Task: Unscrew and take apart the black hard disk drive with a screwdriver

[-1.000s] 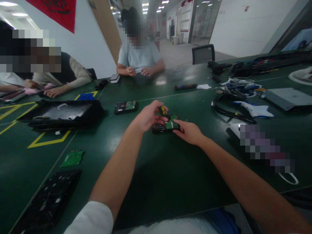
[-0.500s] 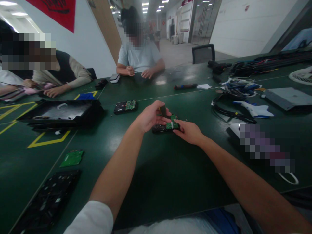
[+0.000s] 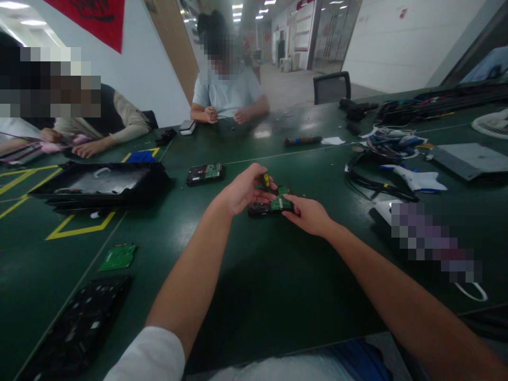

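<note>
Near the front edge of the dark green surface (image 3: pixel 254 275), a black panel (image 3: pixel 75 330) and a small green board (image 3: pixel 117 257) lie at the left. At mid-surface the hard drive (image 3: pixel 272 205) lies flat, circuit side up, its long axis running left to right. The right hand (image 3: pixel 307 214) has its fingers pressed on the drive's near right end. The left hand (image 3: pixel 242 190) has its fingers closed round a yellow-and-black screwdriver (image 3: pixel 265 181), held nearly upright, tip down on the board. Farther off lies a second drive (image 3: pixel 205 173).
</note>
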Demonstrator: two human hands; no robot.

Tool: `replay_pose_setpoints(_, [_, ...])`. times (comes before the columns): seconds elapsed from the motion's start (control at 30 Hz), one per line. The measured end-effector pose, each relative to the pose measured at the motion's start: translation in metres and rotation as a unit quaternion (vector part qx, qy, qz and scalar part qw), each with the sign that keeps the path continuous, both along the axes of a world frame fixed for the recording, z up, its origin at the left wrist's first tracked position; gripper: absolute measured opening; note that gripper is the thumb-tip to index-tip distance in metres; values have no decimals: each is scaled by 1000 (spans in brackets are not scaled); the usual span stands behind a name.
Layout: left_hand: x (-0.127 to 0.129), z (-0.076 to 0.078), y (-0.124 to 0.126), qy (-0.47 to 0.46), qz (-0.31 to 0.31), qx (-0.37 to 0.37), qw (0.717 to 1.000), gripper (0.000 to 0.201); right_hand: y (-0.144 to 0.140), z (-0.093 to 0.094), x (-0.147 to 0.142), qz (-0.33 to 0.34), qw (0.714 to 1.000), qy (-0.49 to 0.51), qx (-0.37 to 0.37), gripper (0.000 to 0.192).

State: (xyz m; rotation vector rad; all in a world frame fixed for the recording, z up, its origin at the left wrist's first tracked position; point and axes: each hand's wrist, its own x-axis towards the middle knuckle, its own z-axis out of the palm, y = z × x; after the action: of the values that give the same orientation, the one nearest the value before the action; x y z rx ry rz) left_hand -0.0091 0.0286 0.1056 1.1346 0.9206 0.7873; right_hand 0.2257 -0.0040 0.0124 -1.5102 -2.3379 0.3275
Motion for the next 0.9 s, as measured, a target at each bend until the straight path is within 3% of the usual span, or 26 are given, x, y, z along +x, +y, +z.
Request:
replay_pose_setpoints(0.23, [-1,1,2,39,-19,21,999,43,0,0,1,3,1000,-3,0,47])
replay_pose_setpoints(0.57, [3,1,0,115,63,80,988,45,0,0,-1,-16,1000,-16,-9,55])
replay_pose_setpoints(0.73, [2,1,1,67,107,133,983,27,0,2,-1,-16,999,-20,-19,57])
replay_pose_setpoints(0.9, [6,3,-1,-14,111,103,988,19,1,-1,0,-13,1000,-13,-14,55])
